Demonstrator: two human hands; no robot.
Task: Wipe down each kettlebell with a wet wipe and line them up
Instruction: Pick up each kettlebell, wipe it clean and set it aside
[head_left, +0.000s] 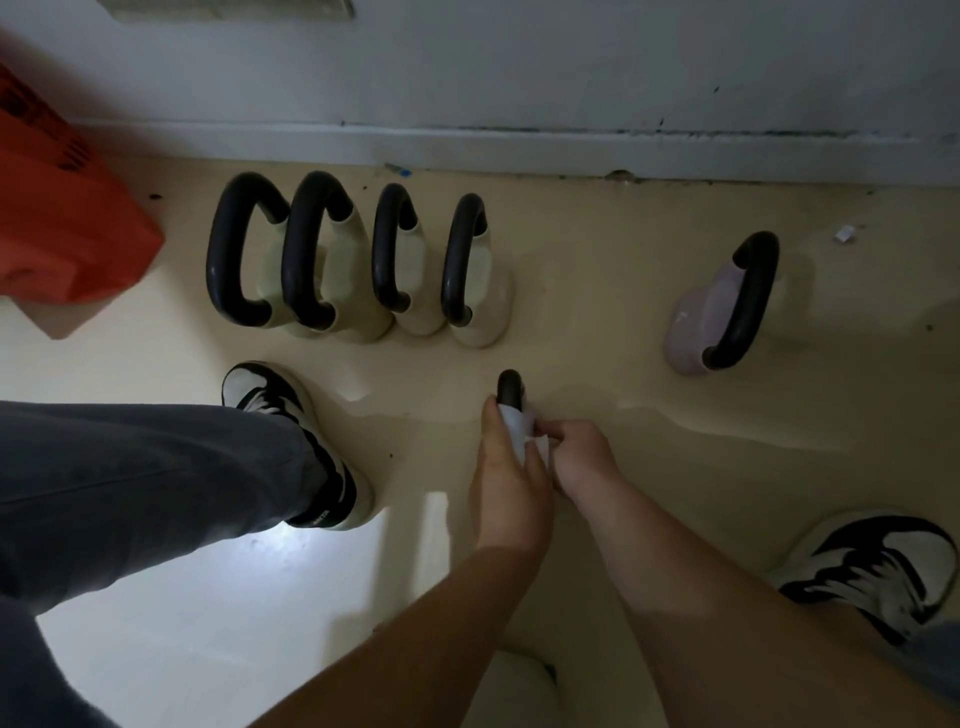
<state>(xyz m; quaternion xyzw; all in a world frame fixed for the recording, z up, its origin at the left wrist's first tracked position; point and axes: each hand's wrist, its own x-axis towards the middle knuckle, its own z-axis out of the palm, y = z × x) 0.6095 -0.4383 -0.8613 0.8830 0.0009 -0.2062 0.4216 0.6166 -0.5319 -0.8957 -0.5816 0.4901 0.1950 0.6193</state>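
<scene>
Several cream kettlebells (358, 312) with black handles stand side by side in a row near the wall. A lilac kettlebell (696, 317) sits apart at the right. In front of the row, only the black handle top (509, 387) of another kettlebell shows; my hands hide the rest. My left hand (511, 483) presses a white wet wipe (517, 431) around that handle. My right hand (582, 457) pinches the wipe's lower edge from the right.
An orange object (62, 218) stands at the far left by the white baseboard (571, 150). My left shoe (291, 431) is planted just left of my hands, and my right shoe (878, 566) at the lower right. A paper scrap (845, 234) lies on the beige floor.
</scene>
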